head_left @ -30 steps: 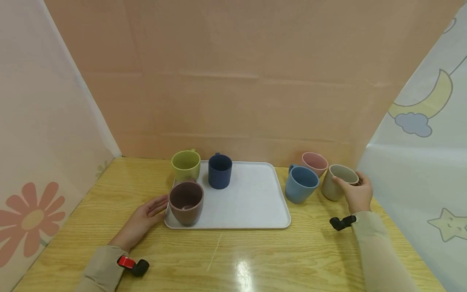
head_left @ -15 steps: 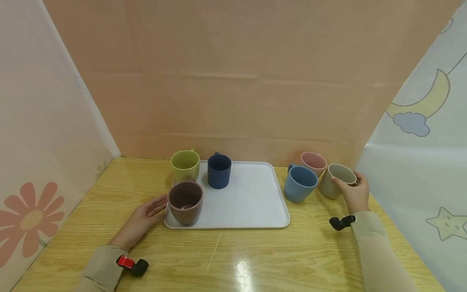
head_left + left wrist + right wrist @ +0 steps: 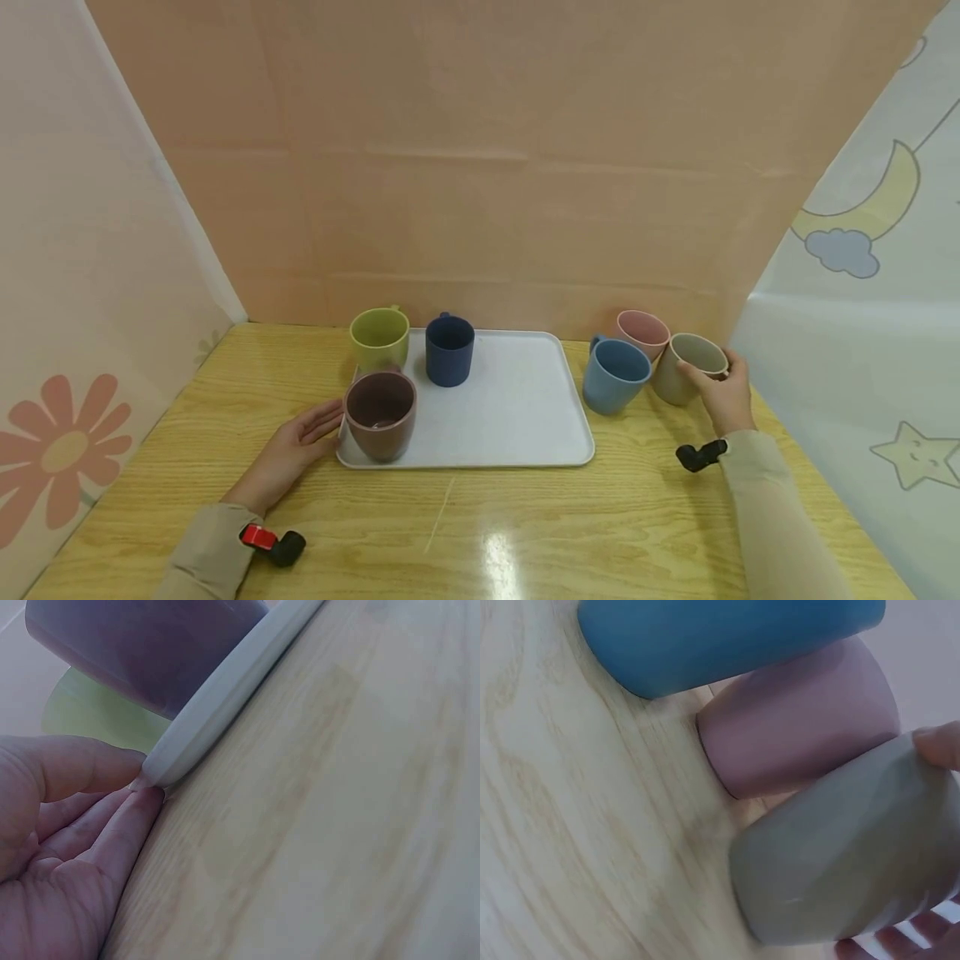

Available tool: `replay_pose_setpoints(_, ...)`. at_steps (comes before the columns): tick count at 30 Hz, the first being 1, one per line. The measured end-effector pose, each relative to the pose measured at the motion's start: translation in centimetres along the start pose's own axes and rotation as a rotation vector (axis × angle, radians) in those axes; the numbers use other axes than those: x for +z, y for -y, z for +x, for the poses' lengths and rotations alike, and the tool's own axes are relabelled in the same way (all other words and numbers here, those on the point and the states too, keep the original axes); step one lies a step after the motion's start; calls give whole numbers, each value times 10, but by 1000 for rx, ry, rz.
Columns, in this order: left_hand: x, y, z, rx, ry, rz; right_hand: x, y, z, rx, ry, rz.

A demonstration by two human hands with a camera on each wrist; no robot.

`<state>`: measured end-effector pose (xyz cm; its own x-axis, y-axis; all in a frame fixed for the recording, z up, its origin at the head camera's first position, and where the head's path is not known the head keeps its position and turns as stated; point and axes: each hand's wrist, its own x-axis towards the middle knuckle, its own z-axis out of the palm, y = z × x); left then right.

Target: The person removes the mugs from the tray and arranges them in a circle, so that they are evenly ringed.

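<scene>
Right wrist crops right hand (image 3: 727,400) gripping the grey mug (image 3: 840,851); left hand (image 3: 294,447) pinches tray (image 3: 510,408)

No txt, nos., brands or signs legible.

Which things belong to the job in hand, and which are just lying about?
In use:
beige tapered mug, held by the right hand
white rectangular tray, rim pinched by the left hand

Not being handled, possibly also involved:
green tapered mug
brown tapered mug
dark blue cylindrical mug
light blue tapered mug
pink tapered mug
</scene>
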<state>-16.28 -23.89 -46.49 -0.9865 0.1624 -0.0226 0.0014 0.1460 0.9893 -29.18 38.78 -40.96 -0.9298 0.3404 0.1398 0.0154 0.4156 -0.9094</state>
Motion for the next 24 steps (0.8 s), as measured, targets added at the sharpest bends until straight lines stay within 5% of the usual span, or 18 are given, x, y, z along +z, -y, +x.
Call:
replay_pose_setpoints(5, 0, -1, 0, 5, 2, 3, -7, 13, -7, -65, 18, -131)
replay_pose_setpoints(9, -1, 0, 0, 7, 6, -2, -6, 32, -16, -101, -110, -184)
replay_pose_setpoints(15, -1, 1, 1, 16, 6, -7, 14, 66, -36, -172, -205, -36)
replay_pose_setpoints(24, 0, 3, 1, 17, 3, -9, 59, 99, -76, -464, -77, 121)
